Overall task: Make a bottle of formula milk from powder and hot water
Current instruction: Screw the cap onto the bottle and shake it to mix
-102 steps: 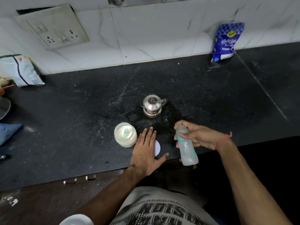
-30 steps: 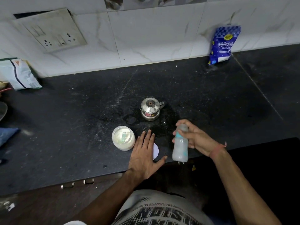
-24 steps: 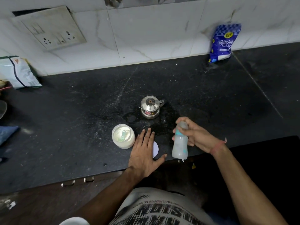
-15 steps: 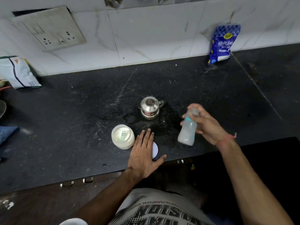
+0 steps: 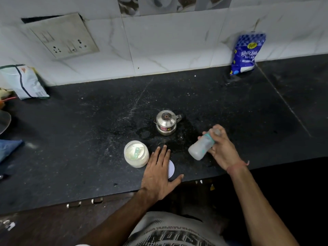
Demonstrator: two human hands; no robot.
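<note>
My right hand (image 5: 221, 150) grips a capped baby bottle (image 5: 201, 146) with a teal collar, tilted with its base down-left, above the black counter (image 5: 88, 139). The bottle holds cloudy whitish liquid. My left hand (image 5: 158, 171) lies flat on the counter with fingers straight, partly covering a white round lid (image 5: 171, 168). Just left of it stands an open jar of white powder (image 5: 136, 153) with a teal scoop inside. A small lidded steel kettle (image 5: 166, 122) stands behind the hands.
A blue sugar bag (image 5: 246, 54) leans on the tiled wall at the back right. A pale packet (image 5: 26, 82) leans at the back left under a socket plate (image 5: 63, 36). A blue cloth (image 5: 8, 148) lies at the left edge. Drawer handles (image 5: 85, 202) sit below the counter's front edge.
My right hand has swung the bottle up and down and moved it from the front edge to further back and right, now tilted. My left hand has stayed flat on the lid.
</note>
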